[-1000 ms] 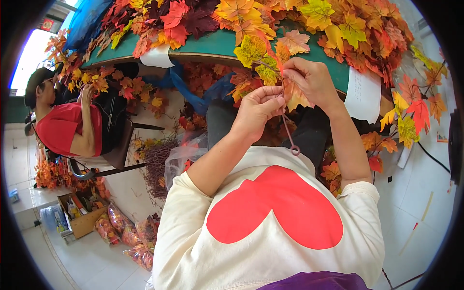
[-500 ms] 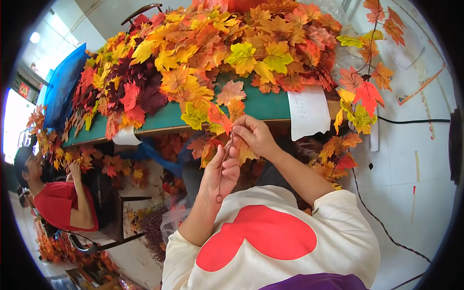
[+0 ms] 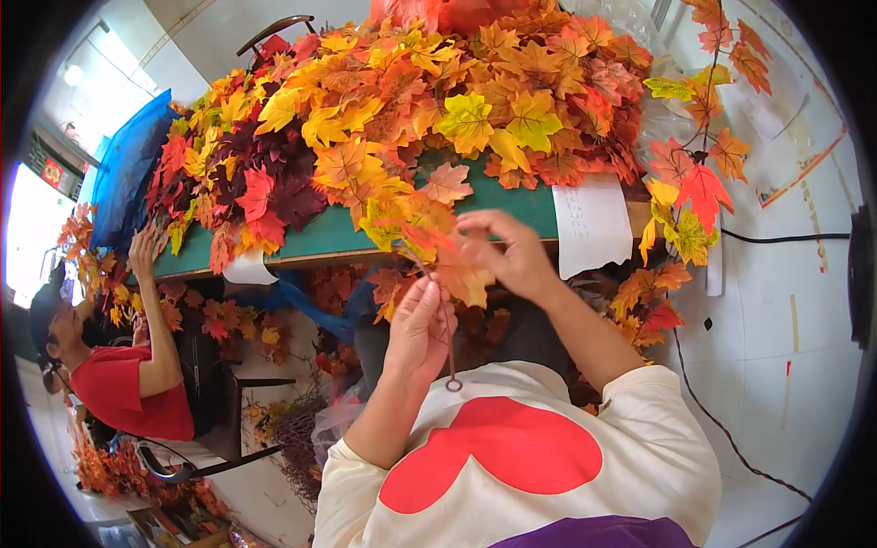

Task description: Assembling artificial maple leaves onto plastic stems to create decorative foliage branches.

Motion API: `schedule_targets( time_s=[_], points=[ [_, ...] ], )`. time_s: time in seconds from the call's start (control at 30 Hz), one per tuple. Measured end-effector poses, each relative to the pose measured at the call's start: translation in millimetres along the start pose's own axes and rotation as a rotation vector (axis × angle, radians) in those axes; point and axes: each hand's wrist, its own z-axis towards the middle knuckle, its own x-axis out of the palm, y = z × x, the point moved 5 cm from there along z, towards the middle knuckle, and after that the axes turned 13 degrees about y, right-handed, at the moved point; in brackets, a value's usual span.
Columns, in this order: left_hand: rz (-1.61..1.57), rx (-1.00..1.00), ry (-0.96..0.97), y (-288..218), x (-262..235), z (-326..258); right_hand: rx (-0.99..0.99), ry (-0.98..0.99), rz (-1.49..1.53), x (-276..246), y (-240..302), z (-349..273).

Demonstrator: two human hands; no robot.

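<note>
Green worktop (image 3: 521, 205), heaped with autumn leaves (image 3: 530, 64). One brown stem (image 3: 451, 349): pinched by the left hand (image 3: 422, 315), the nearer; long axis from leaf cluster (image 3: 416, 219), far end, to ring (image 3: 453, 380) beside shirt (image 3: 530, 443). Right hand (image 3: 510, 251): at cluster's right, blurred; grip cannot be told.

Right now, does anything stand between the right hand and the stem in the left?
Yes, leaves: a pale orange leaf hangs between the right hand and the brown stem pinched in the left hand. Nothing else visible stands between them. The right fingers are blurred, so their contact with the leaf is unclear.
</note>
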Motion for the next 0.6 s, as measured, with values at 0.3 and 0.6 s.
schedule_targets(
  time_s=[0.3, 0.6],
  points=[
    [0.366, 0.470, 0.085, -25, 15, 4, 0.242, -0.447, -1.159, -149, -60, -15],
    [0.297, 0.374, 0.082, -17, 12, 1, 0.176, -0.424, -1.335, -168, -80, -11]
  ],
)
